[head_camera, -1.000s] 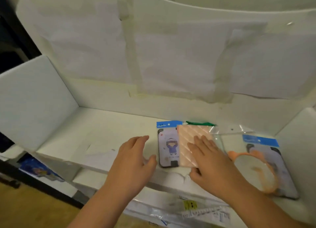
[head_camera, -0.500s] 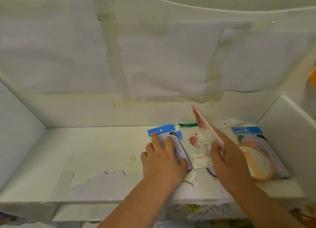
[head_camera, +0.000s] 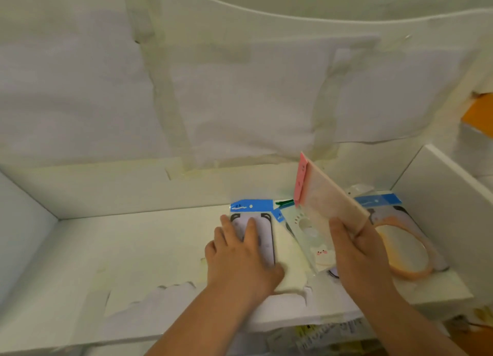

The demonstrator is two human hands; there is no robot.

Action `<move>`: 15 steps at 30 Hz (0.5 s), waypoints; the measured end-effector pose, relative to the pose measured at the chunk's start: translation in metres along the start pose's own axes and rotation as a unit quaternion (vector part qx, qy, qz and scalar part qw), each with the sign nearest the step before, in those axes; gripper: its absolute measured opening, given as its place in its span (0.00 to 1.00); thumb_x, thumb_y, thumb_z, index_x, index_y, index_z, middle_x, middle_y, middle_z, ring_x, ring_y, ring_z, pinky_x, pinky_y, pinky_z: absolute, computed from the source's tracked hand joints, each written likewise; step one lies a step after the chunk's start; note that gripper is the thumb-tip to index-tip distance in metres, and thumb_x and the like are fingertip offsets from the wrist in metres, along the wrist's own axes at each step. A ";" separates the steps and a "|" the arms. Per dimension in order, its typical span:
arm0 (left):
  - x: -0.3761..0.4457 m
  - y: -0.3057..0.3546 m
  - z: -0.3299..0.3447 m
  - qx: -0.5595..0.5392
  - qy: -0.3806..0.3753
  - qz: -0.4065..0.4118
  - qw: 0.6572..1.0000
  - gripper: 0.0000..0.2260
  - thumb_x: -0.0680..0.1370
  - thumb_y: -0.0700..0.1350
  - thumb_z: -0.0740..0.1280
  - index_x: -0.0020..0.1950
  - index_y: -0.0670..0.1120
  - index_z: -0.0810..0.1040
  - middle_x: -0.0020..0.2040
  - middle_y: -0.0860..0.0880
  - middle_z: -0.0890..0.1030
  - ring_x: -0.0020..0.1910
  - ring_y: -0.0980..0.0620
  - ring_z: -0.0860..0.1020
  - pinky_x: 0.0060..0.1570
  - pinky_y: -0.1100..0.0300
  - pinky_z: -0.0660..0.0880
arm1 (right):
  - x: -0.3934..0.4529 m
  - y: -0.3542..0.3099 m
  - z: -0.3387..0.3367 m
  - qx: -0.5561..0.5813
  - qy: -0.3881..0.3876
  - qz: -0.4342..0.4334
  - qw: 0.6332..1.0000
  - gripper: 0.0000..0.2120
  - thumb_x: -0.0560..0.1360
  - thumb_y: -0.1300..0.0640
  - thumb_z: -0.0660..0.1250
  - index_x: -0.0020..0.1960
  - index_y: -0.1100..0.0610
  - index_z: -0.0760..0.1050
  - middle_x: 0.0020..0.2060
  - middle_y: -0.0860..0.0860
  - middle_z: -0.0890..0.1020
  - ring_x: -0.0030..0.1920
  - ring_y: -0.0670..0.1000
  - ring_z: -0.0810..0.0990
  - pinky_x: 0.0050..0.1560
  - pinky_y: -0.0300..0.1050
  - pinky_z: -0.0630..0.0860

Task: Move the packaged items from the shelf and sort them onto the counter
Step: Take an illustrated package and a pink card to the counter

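Lifted higher than a moment ago, the pink-topped packet is tilting up in the right hand, fingers gripping it, while the left hand is pressing flat, fingers straight, on the blue-topped packet at nine o'clock on the shelf, likely readying both for removal.

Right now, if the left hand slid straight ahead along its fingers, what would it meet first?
The left hand would cross the package's blue header card, then likely reach the white back wall; depth is uncertain.
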State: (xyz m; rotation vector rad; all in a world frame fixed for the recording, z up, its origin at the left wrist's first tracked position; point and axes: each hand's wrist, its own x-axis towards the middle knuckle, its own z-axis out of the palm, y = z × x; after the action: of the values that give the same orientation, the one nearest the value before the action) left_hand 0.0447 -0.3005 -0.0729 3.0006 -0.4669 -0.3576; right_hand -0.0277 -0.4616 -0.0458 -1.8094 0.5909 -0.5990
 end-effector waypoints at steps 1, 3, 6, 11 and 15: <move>-0.002 -0.007 -0.001 0.017 0.007 -0.009 1.000 0.46 0.69 0.73 0.56 0.80 0.53 0.44 0.80 0.39 0.50 0.77 0.39 0.53 0.71 0.45 0.57 | 0.001 0.000 0.000 0.012 -0.003 0.007 1.000 0.10 0.80 0.56 0.62 0.40 0.54 0.72 0.20 0.44 0.71 0.22 0.41 0.70 0.26 0.36 0.69; -0.005 -0.013 -0.004 0.049 0.035 -0.005 0.998 0.46 0.70 0.73 0.54 0.80 0.50 0.45 0.73 0.42 0.64 0.71 0.42 0.63 0.66 0.49 0.64 | 0.002 -0.001 0.001 0.044 -0.009 0.024 0.999 0.08 0.81 0.56 0.62 0.42 0.54 0.72 0.18 0.42 0.69 0.21 0.42 0.67 0.28 0.42 0.68; -0.003 -0.011 -0.009 0.049 0.046 0.006 0.998 0.47 0.70 0.72 0.58 0.80 0.48 0.45 0.66 0.44 0.70 0.63 0.43 0.69 0.62 0.52 0.68 | 0.001 -0.002 0.005 0.097 -0.004 0.049 0.994 0.04 0.81 0.57 0.62 0.47 0.55 0.73 0.20 0.42 0.70 0.24 0.45 0.66 0.25 0.39 0.65; 0.003 -0.013 -0.014 -0.078 0.034 -0.006 0.996 0.46 0.65 0.68 0.69 0.74 0.51 0.54 0.59 0.47 0.66 0.58 0.45 0.70 0.55 0.55 0.71 | -0.008 -0.013 0.001 0.123 -0.014 0.033 0.992 0.08 0.81 0.59 0.61 0.56 0.58 0.77 0.32 0.39 0.80 0.30 0.41 0.76 0.27 0.30 0.71; 0.014 -0.022 -0.017 -0.226 0.032 -0.038 0.973 0.44 0.67 0.64 0.73 0.74 0.50 0.56 0.60 0.45 0.68 0.56 0.42 0.77 0.50 0.55 0.72 | -0.017 -0.018 -0.007 0.136 0.014 0.052 0.989 0.09 0.81 0.59 0.61 0.58 0.55 0.77 0.44 0.54 0.83 0.39 0.48 0.80 0.32 0.34 0.76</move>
State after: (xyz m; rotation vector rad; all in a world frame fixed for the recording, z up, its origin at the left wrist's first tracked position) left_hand 0.0682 -0.2832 -0.0619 2.5799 -0.2244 -0.3216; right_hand -0.0429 -0.4497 -0.0284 -1.5080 0.5892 -0.6044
